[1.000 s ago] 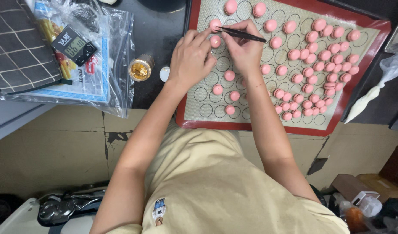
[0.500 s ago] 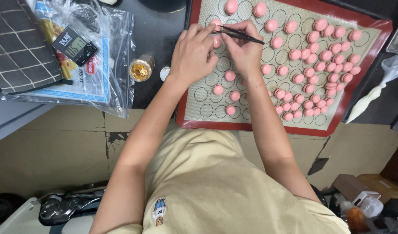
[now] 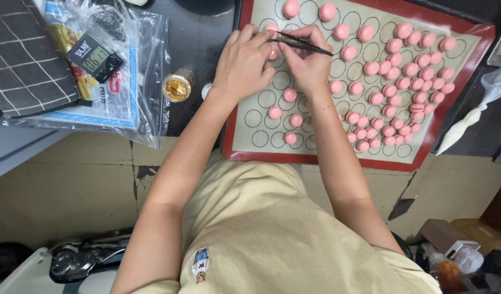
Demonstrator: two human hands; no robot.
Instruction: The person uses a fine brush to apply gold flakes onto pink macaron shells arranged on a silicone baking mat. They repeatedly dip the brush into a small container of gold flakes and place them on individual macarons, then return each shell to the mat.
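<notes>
Tweezers over pink shells on a baking mat

Right hand (image 3: 307,62) pinches dark tweezers (image 3: 302,44); left hand (image 3: 245,62), fingers curled, seems to steady a pink shell (image 3: 272,53) on the red-rimmed mat (image 3: 452,103).

Pink shells (image 3: 392,90) on a beige, black-ringed, red-edged mat (image 3: 245,139), black tweezers (image 3: 302,43), gold-filled jar (image 3: 178,86), white piping bag (image 3: 462,128), black white-checked cloth (image 3: 21,60), beige shirt (image 3: 272,234).
</notes>
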